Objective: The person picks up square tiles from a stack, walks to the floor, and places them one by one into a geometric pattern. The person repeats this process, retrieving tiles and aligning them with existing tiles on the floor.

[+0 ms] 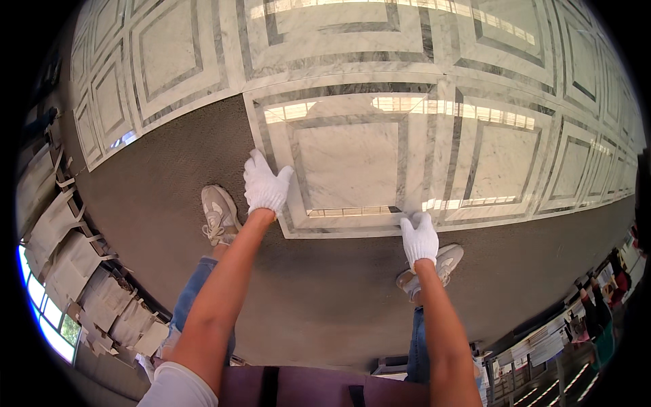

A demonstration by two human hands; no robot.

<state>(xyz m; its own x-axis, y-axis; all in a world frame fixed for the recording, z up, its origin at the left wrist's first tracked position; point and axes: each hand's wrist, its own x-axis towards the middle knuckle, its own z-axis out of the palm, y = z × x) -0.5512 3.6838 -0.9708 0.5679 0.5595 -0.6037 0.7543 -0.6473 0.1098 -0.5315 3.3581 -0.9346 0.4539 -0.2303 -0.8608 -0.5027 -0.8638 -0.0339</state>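
A large glossy marble tile (349, 159), white and grey with inlaid square frames, lies on the grey floor before me. My left hand (266, 183), in a white knitted glove, is at the tile's left edge with thumb and fingers spread; its fingers reach along that side. At the near edge, my right hand (420, 239), gloved the same way, touches the tile with its thumb apart from the fingers. The undersides of both hands are hidden. Neither hand has anything lifted.
More patterned marble tiles (163, 51) adjoin at the far side and left. Rough grey floor (156, 166) shows left of the tile. My shoes (220, 214) stand close to its near edge. Pale sheets (85, 271) hang along the left; at lower right are stacked materials (542, 346) and another person (600, 325).
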